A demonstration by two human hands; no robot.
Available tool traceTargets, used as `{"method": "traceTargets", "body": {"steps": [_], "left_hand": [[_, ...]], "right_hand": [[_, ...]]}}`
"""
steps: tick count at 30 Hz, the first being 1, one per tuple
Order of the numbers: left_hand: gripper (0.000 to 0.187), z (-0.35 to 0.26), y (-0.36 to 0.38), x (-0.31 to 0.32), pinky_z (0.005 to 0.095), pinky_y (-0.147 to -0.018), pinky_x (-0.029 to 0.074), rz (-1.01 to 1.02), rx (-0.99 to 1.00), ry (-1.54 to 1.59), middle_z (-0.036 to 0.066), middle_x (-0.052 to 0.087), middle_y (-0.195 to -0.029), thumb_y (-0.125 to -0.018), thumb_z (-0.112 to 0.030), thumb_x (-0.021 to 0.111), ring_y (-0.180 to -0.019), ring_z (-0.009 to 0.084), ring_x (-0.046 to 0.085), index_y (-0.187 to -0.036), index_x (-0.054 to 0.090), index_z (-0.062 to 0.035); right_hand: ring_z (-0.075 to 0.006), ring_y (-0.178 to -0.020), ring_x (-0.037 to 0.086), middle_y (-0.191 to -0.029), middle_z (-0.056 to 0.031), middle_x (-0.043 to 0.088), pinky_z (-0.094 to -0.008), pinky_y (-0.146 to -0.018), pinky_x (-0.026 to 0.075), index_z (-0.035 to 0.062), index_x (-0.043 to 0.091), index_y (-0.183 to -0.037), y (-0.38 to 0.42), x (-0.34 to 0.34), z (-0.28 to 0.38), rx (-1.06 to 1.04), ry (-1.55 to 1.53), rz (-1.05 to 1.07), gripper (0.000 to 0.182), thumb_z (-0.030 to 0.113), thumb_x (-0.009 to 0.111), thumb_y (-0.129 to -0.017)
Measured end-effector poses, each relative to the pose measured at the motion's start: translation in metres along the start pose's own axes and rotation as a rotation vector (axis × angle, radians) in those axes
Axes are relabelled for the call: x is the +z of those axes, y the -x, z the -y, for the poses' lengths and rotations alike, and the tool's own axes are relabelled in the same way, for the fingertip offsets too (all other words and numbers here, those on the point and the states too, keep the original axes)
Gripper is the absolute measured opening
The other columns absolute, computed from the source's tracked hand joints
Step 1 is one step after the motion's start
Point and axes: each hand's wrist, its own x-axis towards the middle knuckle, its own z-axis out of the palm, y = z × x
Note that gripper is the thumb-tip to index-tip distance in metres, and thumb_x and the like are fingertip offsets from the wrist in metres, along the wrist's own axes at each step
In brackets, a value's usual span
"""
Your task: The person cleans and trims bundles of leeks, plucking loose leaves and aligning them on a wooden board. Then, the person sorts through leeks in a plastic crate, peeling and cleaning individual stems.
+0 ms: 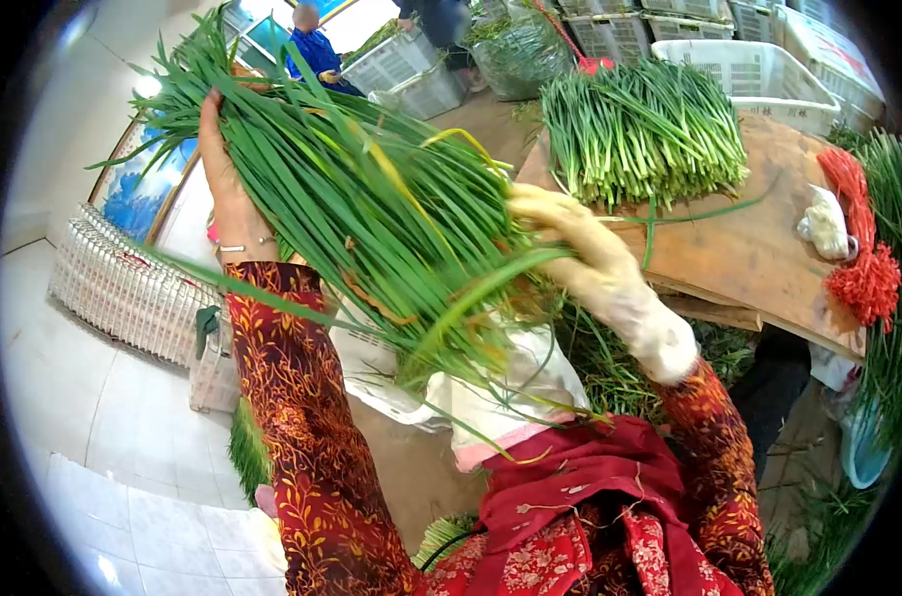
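A loose bundle (342, 189) of long, flat green leaves is held up in the air over the wearer's lap, apart from the tabletop (709, 248), which lies to its right. Its long axis slants from the far left down to the near right. The left hand (211, 124), bare, has its grip closed around the far left end, with leaf tips fanning out beyond it. The right hand (600, 258), in a pale glove, is at the opposite, right end and is the one nearer the tabletop; its fingers are parted against the side of the bundle, and blur makes it impossible to tell whether they pinch a stray leaf. From the left grip, most of the bundle extends to the right and nearer the wearer. Beneath its near end is a white cloth (526, 372) on the lap. At the far side of the tabletop lies a neat stack of greens (645, 124), pale stem ends facing near, with a white crate (749, 74) behind it. Red ties (848, 209) and a small white bundle of cloth (825, 224) rest at the right edge.
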Motion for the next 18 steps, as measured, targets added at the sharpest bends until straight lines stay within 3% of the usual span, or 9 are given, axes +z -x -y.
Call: {"method": "traceTargets", "body": {"steps": [4, 5, 7, 9, 10, 12, 14, 16, 18], "left_hand": [[0.029, -0.008, -0.009, -0.011, 0.0296, -0.065, 0.051, 0.079, -0.060, 0.028, 0.005, 0.061, -0.084, -0.084, -0.031, 0.053, -0.073, 0.0168, 0.059, -0.096, 0.057, -0.0050], [0.029, -0.007, -0.009, -0.018, 0.0292, -0.066, 0.051, 0.134, -0.110, -0.003, 0.005, 0.061, -0.085, -0.084, -0.031, 0.054, -0.075, 0.0164, 0.059, -0.097, 0.057, -0.0052], [0.028, -0.005, -0.012, -0.029, 0.0287, -0.066, 0.050, 0.117, -0.108, -0.002, 0.005, 0.060, -0.087, -0.086, -0.030, 0.051, -0.076, 0.0158, 0.059, -0.099, 0.057, -0.0061], [0.033, -0.004, 0.000, -0.033, 0.0278, -0.069, 0.050, 0.140, 0.103, -0.095, 0.006, 0.059, -0.096, -0.088, -0.030, 0.047, -0.082, 0.0154, 0.058, -0.110, 0.052, -0.0053], [0.037, -0.010, -0.005, -0.047, 0.0269, -0.075, 0.049, 0.095, 0.056, -0.181, 0.008, 0.054, -0.107, -0.091, -0.026, 0.043, -0.091, 0.0157, 0.055, -0.122, 0.042, -0.0051], [0.037, -0.003, -0.005, -0.055, 0.0267, -0.075, 0.049, 0.026, 0.158, -0.285, 0.008, 0.053, -0.107, -0.091, -0.023, 0.043, -0.092, 0.0163, 0.055, -0.123, 0.040, -0.0046], [0.035, 0.000, -0.001, -0.052, 0.0273, -0.072, 0.050, -0.044, 0.235, -0.293, 0.008, 0.056, -0.100, -0.091, -0.019, 0.042, -0.084, 0.0171, 0.057, -0.122, 0.039, -0.0035], [0.031, 0.001, 0.002, -0.045, 0.0292, -0.070, 0.051, -0.049, 0.203, -0.276, 0.011, 0.058, -0.097, -0.092, -0.023, 0.038, -0.081, 0.0196, 0.059, -0.114, 0.045, -0.0033], [0.034, -0.002, -0.002, -0.033, 0.0311, -0.067, 0.052, 0.040, 0.068, -0.161, 0.012, 0.060, -0.093, -0.093, -0.029, 0.034, -0.080, 0.0213, 0.060, -0.106, 0.052, -0.0038]], "right_hand": [[-0.0265, -0.083, 0.060, -0.093, -0.0065, 0.062, -0.0336, -0.071, 0.049, 0.0137, 0.057, -0.103, 0.021, 0.020, -0.013, 0.167, 0.240, 0.166, 0.030, 0.019, 0.064, -0.074], [-0.0269, -0.076, 0.061, -0.081, -0.0058, 0.063, -0.0357, -0.067, 0.049, 0.0148, 0.059, -0.097, 0.064, 0.026, -0.038, 0.128, 0.494, 0.494, 0.022, 0.022, 0.059, -0.076], [-0.0259, -0.070, 0.060, -0.078, -0.0072, 0.061, -0.0330, -0.060, 0.049, 0.0153, 0.060, -0.093, 0.106, 0.033, -0.055, 0.202, 0.552, 0.703, 0.018, 0.026, 0.054, -0.079], [-0.0255, -0.080, 0.060, -0.085, -0.0093, 0.063, -0.0344, -0.069, 0.048, 0.0121, 0.059, -0.100, 0.191, 0.027, -0.078, 0.658, 0.504, 0.989, 0.033, 0.038, 0.041, -0.088], [-0.0247, -0.083, 0.061, -0.087, -0.0081, 0.064, -0.0350, -0.074, 0.046, 0.0133, 0.060, -0.103, 0.200, 0.018, -0.066, 1.212, 0.613, 1.055, 0.037, 0.040, 0.040, -0.089], [-0.0240, -0.070, 0.060, -0.075, -0.0067, 0.064, -0.0358, -0.068, 0.046, 0.0078, 0.062, -0.097, 0.262, -0.012, -0.093, 1.293, 0.419, 0.955, 0.035, 0.035, 0.041, -0.090], [-0.0081, -0.053, 0.051, -0.061, -0.0016, 0.056, -0.0190, -0.050, 0.038, 0.0062, 0.058, -0.091, 0.199, -0.035, -0.044, 1.175, -0.453, 0.020, 0.030, 0.033, 0.045, -0.089], [-0.0068, -0.058, 0.048, -0.077, -0.0022, 0.059, -0.0182, -0.052, 0.037, 0.0058, 0.059, -0.096, 0.156, -0.036, -0.022, 1.084, -0.412, -0.022, 0.030, 0.030, 0.042, -0.090], [-0.0093, -0.087, 0.049, -0.108, -0.0046, 0.056, -0.0223, -0.071, 0.038, 0.0038, 0.054, -0.114, 0.094, -0.030, 0.001, 0.875, -0.334, 0.061, 0.040, 0.032, 0.042, -0.089]]}}
